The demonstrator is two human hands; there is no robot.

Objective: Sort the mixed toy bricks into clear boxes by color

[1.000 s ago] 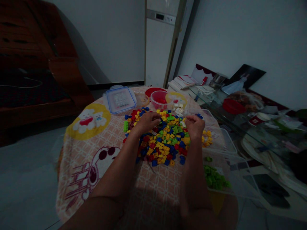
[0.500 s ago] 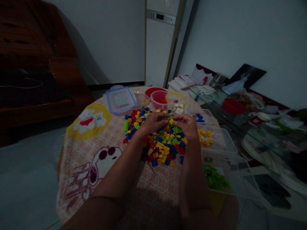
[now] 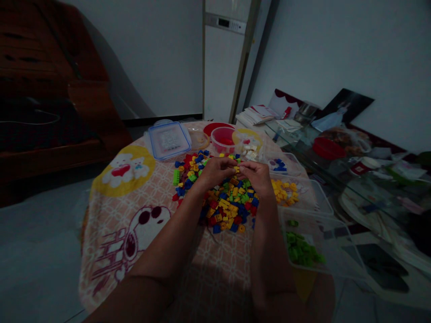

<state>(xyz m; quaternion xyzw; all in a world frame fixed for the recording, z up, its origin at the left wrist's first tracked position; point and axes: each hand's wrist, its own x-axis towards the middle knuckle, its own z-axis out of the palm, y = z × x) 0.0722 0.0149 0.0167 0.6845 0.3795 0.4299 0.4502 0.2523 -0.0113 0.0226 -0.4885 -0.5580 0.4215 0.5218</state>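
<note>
A dim room with pale walls holds a round tabletop [image 3: 111,197] draped in a peach checked cloth printed with cartoon bears and a dog. At its middle lies a loose heap of small plastic building bricks [image 3: 225,204] in red, yellow, blue and green.

Both of the person's forearms reach in from the near edge, and the hands meet just above the far side of the heap. The left hand [image 3: 215,170] and the right hand [image 3: 257,176] are each narrowed to a pinch, fingertips facing one another, and between them they hold a small yellow plastic brick [image 3: 237,169]. The light is poor, so it may be two pieces pressed together rather than one. The brick hangs clear of the heap, directly over it.

Beyond the heap sit a clear rectangular lid with a blue rim [image 3: 169,140] and a round red plastic bowl [image 3: 224,140]. Along the right edge of the tabletop stands a row of clear plastic tubs: one with blue bricks [image 3: 279,165], one with yellow bricks [image 3: 286,192] just beside the right wrist, and the nearest with green bricks [image 3: 301,251].
</note>
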